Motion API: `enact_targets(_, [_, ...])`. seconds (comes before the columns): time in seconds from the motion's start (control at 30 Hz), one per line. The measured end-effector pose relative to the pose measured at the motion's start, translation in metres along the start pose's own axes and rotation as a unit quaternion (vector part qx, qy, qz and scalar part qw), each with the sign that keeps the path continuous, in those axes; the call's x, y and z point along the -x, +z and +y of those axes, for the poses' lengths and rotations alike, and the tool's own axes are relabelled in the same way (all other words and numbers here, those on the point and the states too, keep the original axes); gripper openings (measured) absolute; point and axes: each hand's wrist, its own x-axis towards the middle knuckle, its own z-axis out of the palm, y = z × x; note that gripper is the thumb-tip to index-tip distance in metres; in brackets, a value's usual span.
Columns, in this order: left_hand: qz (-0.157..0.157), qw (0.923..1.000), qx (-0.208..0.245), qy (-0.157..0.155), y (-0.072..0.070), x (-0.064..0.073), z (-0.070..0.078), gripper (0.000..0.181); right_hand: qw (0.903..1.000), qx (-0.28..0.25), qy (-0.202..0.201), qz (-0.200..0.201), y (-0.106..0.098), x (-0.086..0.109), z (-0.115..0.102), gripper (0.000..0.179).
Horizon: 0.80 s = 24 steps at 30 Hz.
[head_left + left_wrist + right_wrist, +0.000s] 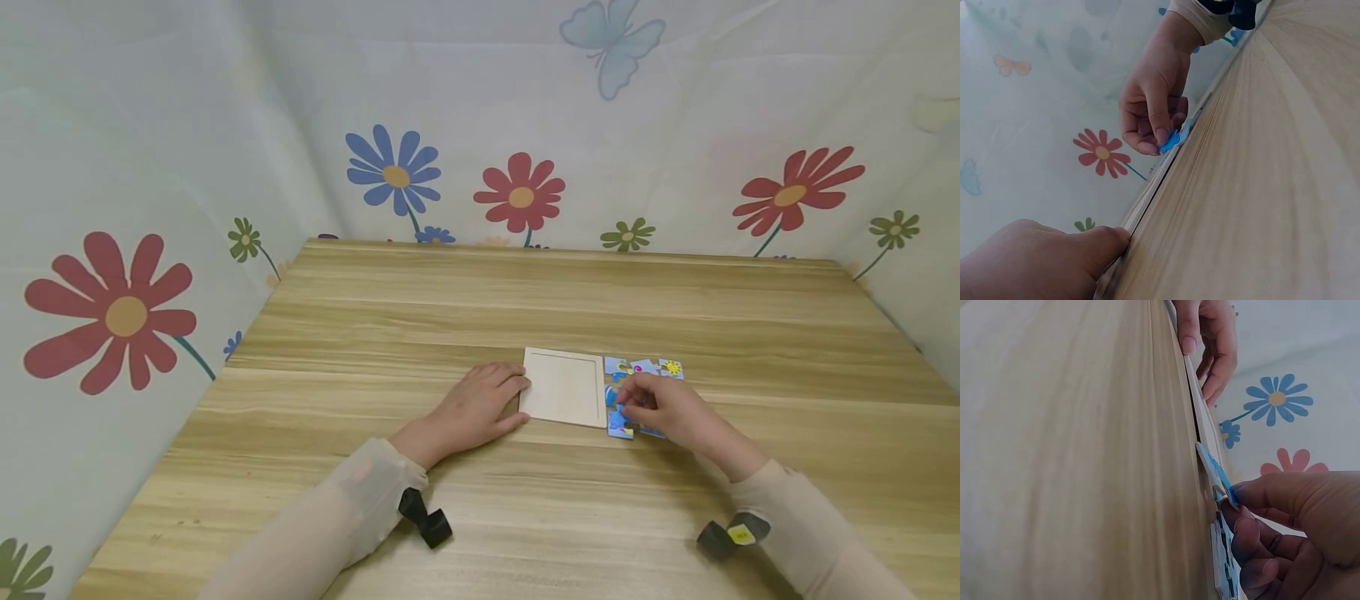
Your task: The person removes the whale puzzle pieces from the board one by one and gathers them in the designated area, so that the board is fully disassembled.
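Note:
A square, pale wooden puzzle tray (pixel 561 388) with a raised rim lies on the table. My left hand (pixel 478 405) rests against its left side, fingertips on the rim and thumb by the near corner. To the right of the tray, my right hand (pixel 678 410) pinches a blue puzzle piece (pixel 1229 485) between thumb and forefinger, just above other pieces. Those loose puzzle pieces, light blue with printed pictures, include one with a yellow sun (pixel 672 368) and a corner one (pixel 618 425) near the tray. The right hand partly hides several of them.
The wood-grain table (pixel 420 308) stretches away on all sides of the tray. A white cloth backdrop (pixel 465 92) printed with flowers and a butterfly hangs behind and to the sides. Each sleeve carries a black wrist mount (pixel 427 518).

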Motion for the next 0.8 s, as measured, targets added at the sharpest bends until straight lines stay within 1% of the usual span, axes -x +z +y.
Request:
enact_targets(0.13, [-0.002, 1.0000, 0.003, -0.001, -0.0007, 0.0000, 0.0005, 0.047, 1.0000, 0.007, -0.002, 0.001, 0.0015, -0.0004, 0.0003, 0.005])
enact_targets(0.33, [-0.003, 1.0000, -0.001, 0.000, -0.0014, 0.0000, 0.0009, 0.047, 0.9999, 0.002, -0.011, 0.001, 0.0023, -0.0011, 0.0000, 0.005])
enact_targets(0.53, [-0.001, 1.0000, -0.007, 0.001, 0.0006, 0.0000, -0.0001, 0.047, 1.0000, 0.007, -0.005, -0.002, 0.0033, -0.0017, 0.0011, 0.005])
enact_targets(0.8, [-0.002, 1.0000, -0.003, -0.002, -0.0013, 0.0004, 0.0011, 0.047, 0.9999, 0.003, 0.002, -0.013, 0.0027, -0.0019, 0.0022, 0.004])
